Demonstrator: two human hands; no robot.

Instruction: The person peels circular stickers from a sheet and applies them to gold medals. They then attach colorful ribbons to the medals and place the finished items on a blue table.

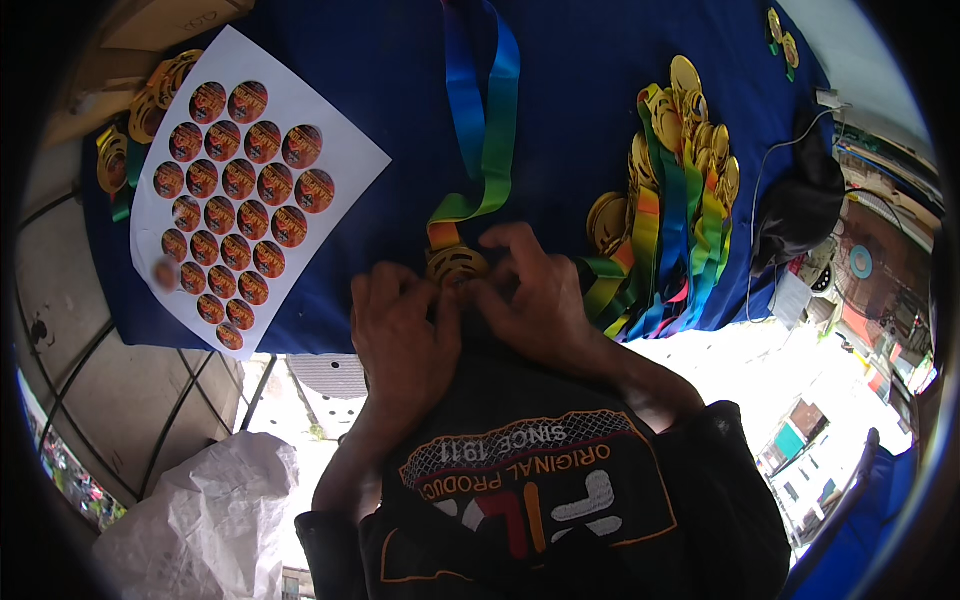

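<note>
On my feed I've got the gold medal (455,263) held between left hand (400,322) and right hand (537,305), sticker sheet (343,150) off left

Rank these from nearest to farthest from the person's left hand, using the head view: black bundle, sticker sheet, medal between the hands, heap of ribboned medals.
From the left hand:
1. Medal, immediately right.
2. Sticker sheet, to the left.
3. Heap of ribboned medals, well to the right.
4. Black bundle, farthest right, past the heap.
</note>
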